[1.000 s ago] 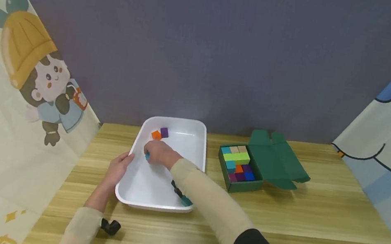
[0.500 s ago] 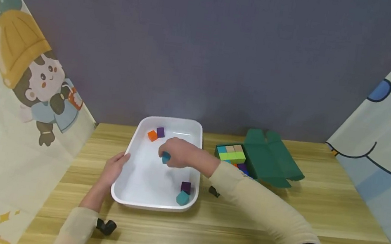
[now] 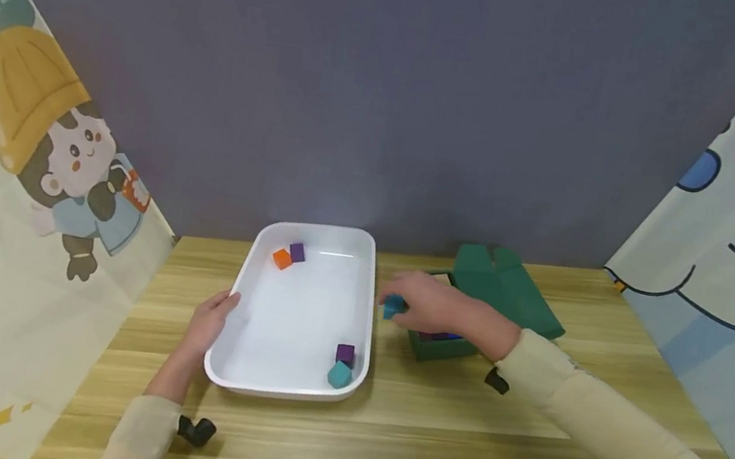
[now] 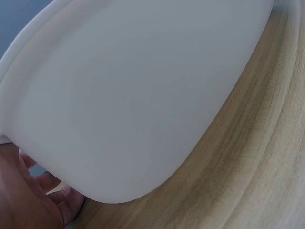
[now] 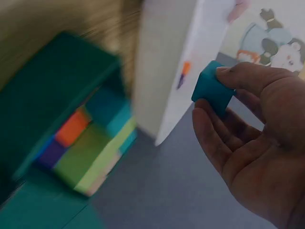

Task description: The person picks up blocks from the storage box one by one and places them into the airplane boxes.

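My right hand (image 3: 431, 303) pinches a teal cube (image 5: 212, 88) between thumb and fingers, above the gap between the white tray and the green box (image 3: 442, 350). The left hand (image 3: 204, 328) grips the left side of the white tray (image 3: 288, 312), with its thumb at the rim; in the left wrist view its fingers curl at the tray's edge. Inside the tray, an orange cube (image 3: 282, 259) and a purple cube (image 3: 297, 252) lie at the far left. A dark purple cube (image 3: 345, 353) and a teal block (image 3: 340, 375) sit at the near right corner.
The green box holds several coloured blocks, partly hidden behind the right hand in the head view; its lid (image 3: 509, 296) lies folded out to the right. A grey wall (image 3: 385, 106) rises behind the wooden table (image 3: 379, 451), with printed sheets on both sides.
Carrying the teal cube, my right hand has moved right from the tray's left part, across its right rim, to beside the green box. The left hand keeps its grip on the tray.
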The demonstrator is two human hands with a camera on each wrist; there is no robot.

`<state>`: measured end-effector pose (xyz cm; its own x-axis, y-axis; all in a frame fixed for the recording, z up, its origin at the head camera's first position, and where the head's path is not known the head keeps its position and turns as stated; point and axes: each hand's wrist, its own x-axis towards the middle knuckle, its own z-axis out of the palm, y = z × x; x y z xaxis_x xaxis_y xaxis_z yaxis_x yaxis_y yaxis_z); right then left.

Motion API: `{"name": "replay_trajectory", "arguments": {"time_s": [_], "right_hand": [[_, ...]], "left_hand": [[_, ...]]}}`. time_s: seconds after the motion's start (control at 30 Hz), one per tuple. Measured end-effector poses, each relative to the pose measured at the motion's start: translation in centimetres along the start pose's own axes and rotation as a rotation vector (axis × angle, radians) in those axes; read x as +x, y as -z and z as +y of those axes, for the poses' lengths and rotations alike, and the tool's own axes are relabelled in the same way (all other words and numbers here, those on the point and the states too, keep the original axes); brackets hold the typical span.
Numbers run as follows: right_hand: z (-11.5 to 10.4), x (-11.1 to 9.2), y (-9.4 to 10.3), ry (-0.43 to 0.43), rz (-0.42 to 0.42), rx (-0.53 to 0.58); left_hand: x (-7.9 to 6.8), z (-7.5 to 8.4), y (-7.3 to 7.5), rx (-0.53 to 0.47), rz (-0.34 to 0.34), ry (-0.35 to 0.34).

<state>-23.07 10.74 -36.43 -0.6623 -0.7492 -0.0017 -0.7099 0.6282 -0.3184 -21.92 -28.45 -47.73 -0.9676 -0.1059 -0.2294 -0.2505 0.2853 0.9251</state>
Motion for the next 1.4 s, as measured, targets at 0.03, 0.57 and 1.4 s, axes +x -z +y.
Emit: {"name": "replay_trajectory", "arguments": {"time_s": [0.03,0.57,1.4], "right_hand": [[0.6,-0.7,0.0,-0.013,0.000,0.006],[7.0,-3.6,0.1,-0.114,-0.040,0.010],[8.4,-2.2,-1.9,-0.144,-0.073,-0.101]], "left_hand": [[0.0,0.0,0.0,0.001,-0.001,0.002],[-0.2,-0.2,0.1,0.012,-0.012,0.003],[-0.1,-0.2,0.2,-0.007,-0.006,0.007]]}}
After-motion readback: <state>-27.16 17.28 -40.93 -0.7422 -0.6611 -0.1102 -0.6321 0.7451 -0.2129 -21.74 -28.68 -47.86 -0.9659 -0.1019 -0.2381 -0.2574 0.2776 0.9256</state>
